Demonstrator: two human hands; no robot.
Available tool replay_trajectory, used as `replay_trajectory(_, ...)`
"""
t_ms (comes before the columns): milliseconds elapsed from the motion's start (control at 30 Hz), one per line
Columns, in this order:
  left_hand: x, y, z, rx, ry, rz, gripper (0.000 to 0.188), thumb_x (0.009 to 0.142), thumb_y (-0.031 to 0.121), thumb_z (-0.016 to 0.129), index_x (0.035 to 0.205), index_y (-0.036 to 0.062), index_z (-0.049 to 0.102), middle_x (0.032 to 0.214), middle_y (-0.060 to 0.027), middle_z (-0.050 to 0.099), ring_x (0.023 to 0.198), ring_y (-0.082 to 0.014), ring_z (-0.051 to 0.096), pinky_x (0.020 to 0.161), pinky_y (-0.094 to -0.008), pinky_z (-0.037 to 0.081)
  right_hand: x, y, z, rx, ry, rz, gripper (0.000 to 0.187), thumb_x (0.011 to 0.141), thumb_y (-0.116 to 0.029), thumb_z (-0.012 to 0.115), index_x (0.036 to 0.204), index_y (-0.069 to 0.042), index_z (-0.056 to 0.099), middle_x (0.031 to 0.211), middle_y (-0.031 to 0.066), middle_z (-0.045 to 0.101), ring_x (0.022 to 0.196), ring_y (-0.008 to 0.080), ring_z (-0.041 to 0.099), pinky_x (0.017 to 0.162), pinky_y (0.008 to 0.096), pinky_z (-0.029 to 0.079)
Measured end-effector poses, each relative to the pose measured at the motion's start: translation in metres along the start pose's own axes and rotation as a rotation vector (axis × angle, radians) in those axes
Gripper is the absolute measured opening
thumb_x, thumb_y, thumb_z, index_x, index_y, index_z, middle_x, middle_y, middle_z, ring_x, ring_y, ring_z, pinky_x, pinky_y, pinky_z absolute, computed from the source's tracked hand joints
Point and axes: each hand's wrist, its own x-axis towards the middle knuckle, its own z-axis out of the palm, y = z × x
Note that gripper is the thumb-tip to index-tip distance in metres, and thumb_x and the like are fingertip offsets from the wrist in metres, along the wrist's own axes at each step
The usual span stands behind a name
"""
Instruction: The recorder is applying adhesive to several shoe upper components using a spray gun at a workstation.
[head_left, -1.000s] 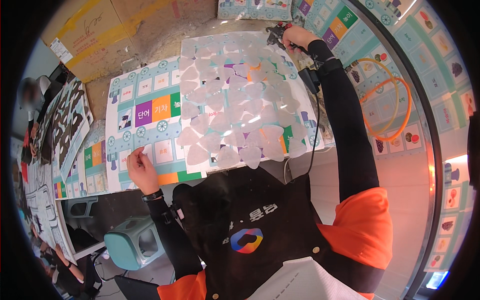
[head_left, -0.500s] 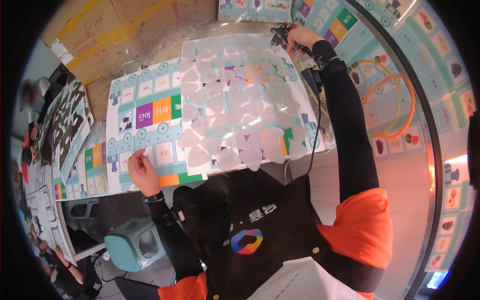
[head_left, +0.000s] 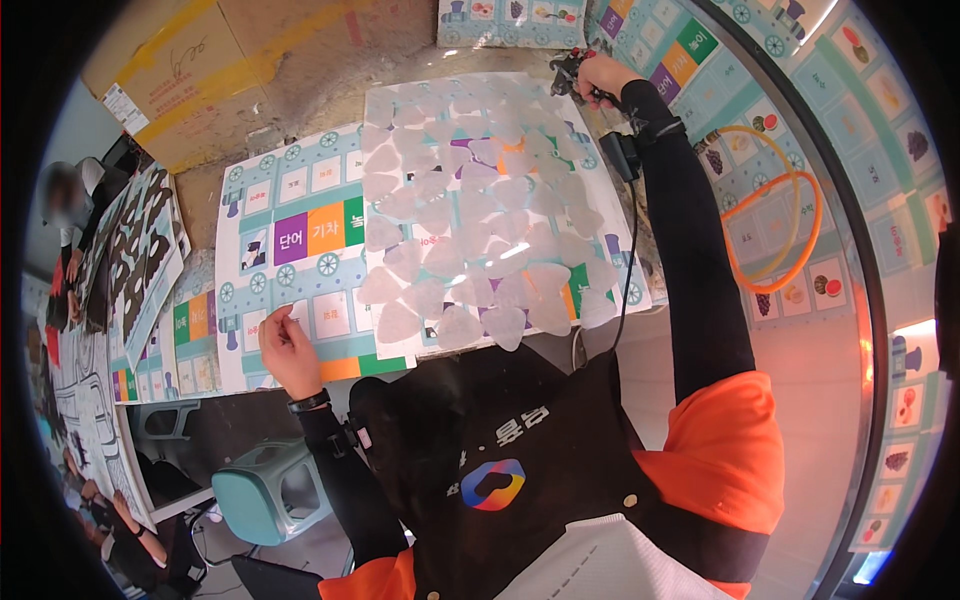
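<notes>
My left hand (head_left: 289, 350) is closed, fingers curled together, over the lower edge of a printed blue sheet (head_left: 250, 312) with train pictures. Whether a thing is pinched in its fingertips I cannot make out. Beyond the far right corner of the work, my right hand (head_left: 606, 78) is wrapped round a small dark tool (head_left: 568, 74) with red parts; its exact kind is unclear. Between the hands lies a white board (head_left: 400, 92) covered with many translucent, rounded petal-like pieces (head_left: 505, 322), overlapping the blue sheet. Coloured print shows through among them.
Large cardboard (head_left: 180, 75) covers the far left. An orange hose (head_left: 815, 240) loops right of my right arm, and a black cable (head_left: 628, 285) hangs beside the board. A pale green stool (head_left: 250, 505) stands below. At far left, a person (head_left: 75, 215) sits by black-and-white sheets (head_left: 150, 260).
The whole view has shifted slightly. My right hand and the dark tool sit a little farther right relative to the board; my left hand stays near the same part of the blue sheet.
</notes>
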Motion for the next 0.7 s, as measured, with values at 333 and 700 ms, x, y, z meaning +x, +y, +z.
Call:
replay_trajectory(333, 0.001, 0.000, 0.001, 0.012, 0.011, 0.039, 0.015, 0.093, -0.003, 0.057, 0.103, -0.0004, 0.068, 0.087, -0.0095, 0.062, 0.070, -0.0208, 0.055, 0.065, -0.0336, 0.047, -0.001, -0.002, -0.001, -0.073, 0.052, -0.011, 0.019, 0.074, -0.011, 0.056, 0.062, 0.004, 0.056, 0.083, 0.0174, 0.066, 0.053, 0.0234, 0.060, 0.043, 0.0361, 0.040)
replay_trajectory(700, 0.001, 0.002, 0.001, 0.008, -0.002, 0.017, 0.015, 0.092, -0.002, 0.057, 0.102, -0.0001, 0.068, 0.084, -0.0079, 0.060, 0.067, -0.0187, 0.051, 0.063, -0.0329, 0.045, -0.010, -0.003, -0.006, -0.129, -0.015, -0.002, 0.014, 0.076, -0.010, 0.056, 0.069, 0.001, 0.062, 0.071, 0.0138, 0.064, 0.056, 0.0221, 0.065, 0.043, 0.0338, 0.043)
